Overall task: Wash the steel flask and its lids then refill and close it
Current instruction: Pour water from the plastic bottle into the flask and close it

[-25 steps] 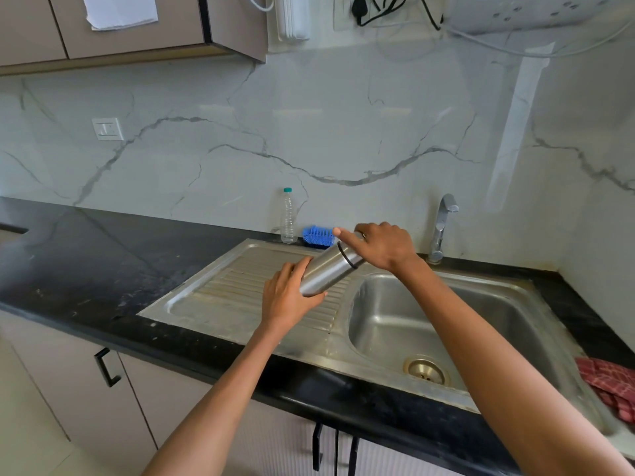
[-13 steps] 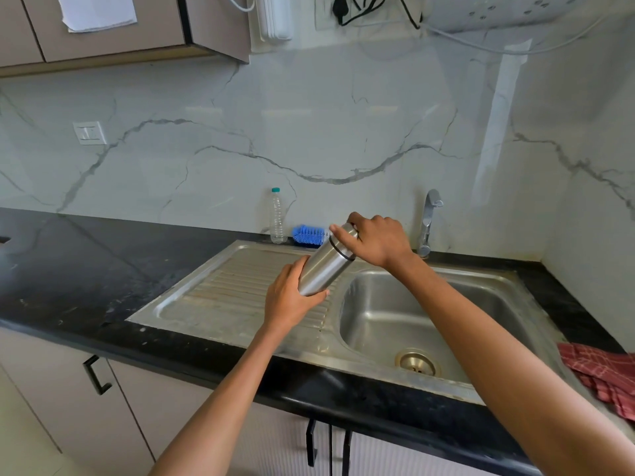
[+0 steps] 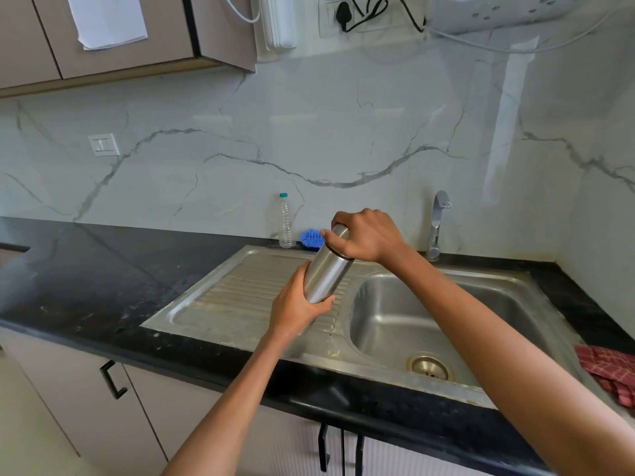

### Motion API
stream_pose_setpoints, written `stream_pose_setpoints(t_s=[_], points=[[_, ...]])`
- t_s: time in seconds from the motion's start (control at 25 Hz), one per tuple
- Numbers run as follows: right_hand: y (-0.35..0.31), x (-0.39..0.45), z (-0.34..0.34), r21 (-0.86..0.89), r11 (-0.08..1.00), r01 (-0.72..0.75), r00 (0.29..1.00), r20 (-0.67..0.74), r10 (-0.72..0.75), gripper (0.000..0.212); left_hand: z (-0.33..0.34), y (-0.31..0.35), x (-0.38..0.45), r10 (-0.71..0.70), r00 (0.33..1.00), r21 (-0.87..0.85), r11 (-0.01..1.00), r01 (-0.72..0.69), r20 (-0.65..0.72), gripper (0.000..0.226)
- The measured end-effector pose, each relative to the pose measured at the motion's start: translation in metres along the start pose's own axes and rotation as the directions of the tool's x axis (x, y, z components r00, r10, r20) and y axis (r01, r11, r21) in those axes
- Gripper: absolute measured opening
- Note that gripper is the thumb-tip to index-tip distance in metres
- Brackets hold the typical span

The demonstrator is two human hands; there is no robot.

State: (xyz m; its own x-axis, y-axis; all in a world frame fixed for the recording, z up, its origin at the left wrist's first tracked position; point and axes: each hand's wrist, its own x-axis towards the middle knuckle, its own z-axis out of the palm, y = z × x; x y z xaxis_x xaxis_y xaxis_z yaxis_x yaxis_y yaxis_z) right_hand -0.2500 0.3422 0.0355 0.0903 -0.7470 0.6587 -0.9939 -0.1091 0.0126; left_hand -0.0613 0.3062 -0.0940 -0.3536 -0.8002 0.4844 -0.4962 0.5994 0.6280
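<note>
The wall behind is white marble with grey veins. Below it runs the black surface [image 3: 103, 280], which carries a steel sink [image 3: 388, 321] with a ribbed drainboard on its left and a tap [image 3: 437, 225] at the back. The steel flask [image 3: 326, 271] is held in the air above the drainboard, tilted, its long axis going from lower left to upper right, the lid end up. The left hand [image 3: 297, 305] grips its bottom part with fingers curled round it. The right hand [image 3: 369, 235] grips the lid [image 3: 338, 235] from above. A red cloth [image 3: 608, 372] lies at the right edge, and a small plastic bottle [image 3: 285, 221] and a blue brush [image 3: 312, 238] stand near the wall.
</note>
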Motion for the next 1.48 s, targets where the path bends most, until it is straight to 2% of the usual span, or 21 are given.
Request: stream_pose_setpoints(t_s=[0.08, 0.12, 0.2, 0.28, 0.36, 0.4, 0.48, 0.6, 0.68, 0.76, 0.8, 0.84, 0.92, 1.0, 1.16, 1.28, 1.4, 1.48], points=[[-0.008, 0.011, -0.002, -0.115, 0.989, -0.092, 0.99, 0.092, 0.103, 0.053, 0.009, 0.006, -0.007, -0.034, 0.999, -0.029, 0.999, 0.032, -0.04, 0.086], [-0.008, 0.013, -0.003, -0.093, 0.99, -0.105, 0.983, 0.143, 0.118, 0.055, 0.01, 0.007, -0.007, -0.04, 0.999, -0.058, 0.998, 0.038, -0.032, 0.085], [0.0, 0.007, -0.003, 0.181, 0.98, -0.088, 0.98, 0.194, 0.052, 0.059, -0.001, 0.006, -0.003, -0.051, 0.997, -0.182, 0.981, 0.062, 0.065, 0.079], [0.011, -0.007, 0.0, 0.41, 0.909, 0.079, 0.99, 0.077, -0.121, 0.049, -0.016, 0.001, 0.003, -0.028, 0.976, -0.302, 0.949, 0.094, 0.216, 0.073], [0.012, -0.013, 0.006, 0.419, 0.884, 0.207, 0.978, -0.079, -0.191, 0.037, -0.026, 0.002, 0.005, 0.001, 0.96, -0.278, 0.957, 0.08, 0.28, 0.073], [0.009, -0.013, 0.008, 0.411, 0.889, 0.204, 0.978, -0.122, -0.168, 0.033, -0.028, 0.003, 0.006, 0.005, 0.962, -0.247, 0.967, 0.065, 0.274, 0.074], [-0.002, -0.007, 0.008, 0.367, 0.925, 0.098, 0.99, -0.129, -0.054, 0.034, -0.025, 0.004, 0.006, -0.003, 0.976, -0.197, 0.979, 0.046, 0.216, 0.077], [-0.022, 0.007, 0.0, 0.179, 0.973, -0.145, 0.989, 0.027, 0.143, 0.037, -0.011, 0.007, -0.001, -0.029, 0.992, -0.179, 0.983, 0.052, 0.126, 0.079], [-0.029, 0.014, -0.003, 0.034, 0.954, -0.297, 0.945, 0.154, 0.289, 0.041, -0.002, 0.007, -0.004, -0.044, 0.991, -0.172, 0.983, 0.065, 0.123, 0.079], [-0.025, 0.015, -0.003, 0.052, 0.921, -0.385, 0.893, 0.274, 0.358, 0.05, -0.004, 0.008, -0.003, -0.033, 0.992, -0.133, 0.99, 0.049, 0.12, 0.082], [-0.02, 0.012, -0.003, 0.17, 0.89, -0.424, 0.877, 0.323, 0.356, 0.058, -0.007, 0.008, -0.001, -0.029, 0.993, -0.125, 0.991, 0.044, 0.115, 0.082], [-0.014, 0.008, -0.002, 0.35, 0.814, -0.463, 0.869, 0.36, 0.339, 0.065, -0.011, 0.008, 0.002, -0.034, 0.993, -0.145, 0.988, 0.05, 0.111, 0.081], [-0.007, -0.005, 0.0, 0.675, 0.569, -0.471, 0.882, 0.373, 0.288, 0.064, -0.017, 0.004, 0.007, -0.061, 0.993, -0.241, 0.967, 0.083, 0.099, 0.074], [-0.001, -0.014, 0.014, 0.787, 0.431, -0.442, 0.896, 0.366, 0.252, 0.056, -0.02, 0.001, 0.011, -0.089, 0.991, -0.344, 0.932, 0.117, 0.096, 0.067], [-0.001, -0.015, 0.049, 0.832, 0.36, -0.422, 0.906, 0.384, 0.177, 0.046, -0.011, -0.017, 0.023, -0.112, 0.983, -0.47, 0.866, 0.169, 0.146, 0.064], [-0.002, 0.0, 0.068, 0.828, 0.356, -0.434, 0.901, 0.411, 0.141, 0.046, -0.001, -0.035, 0.042, -0.139, 0.98, -0.519, 0.832, 0.194, 0.144, 0.078], [0.001, 0.023, 0.1, 0.815, 0.393, -0.425, 0.905, 0.388, 0.173, 0.048, 0.01, -0.059, 0.07, -0.179, 0.975, -0.517, 0.826, 0.223, 0.135, 0.089], [0.005, 0.042, 0.123, 0.818, 0.359, -0.449, 0.893, 0.403, 0.201, 0.049, 0.017, -0.075, 0.093, -0.195, 0.971, -0.513, 0.825, 0.237, 0.136, 0.086]])
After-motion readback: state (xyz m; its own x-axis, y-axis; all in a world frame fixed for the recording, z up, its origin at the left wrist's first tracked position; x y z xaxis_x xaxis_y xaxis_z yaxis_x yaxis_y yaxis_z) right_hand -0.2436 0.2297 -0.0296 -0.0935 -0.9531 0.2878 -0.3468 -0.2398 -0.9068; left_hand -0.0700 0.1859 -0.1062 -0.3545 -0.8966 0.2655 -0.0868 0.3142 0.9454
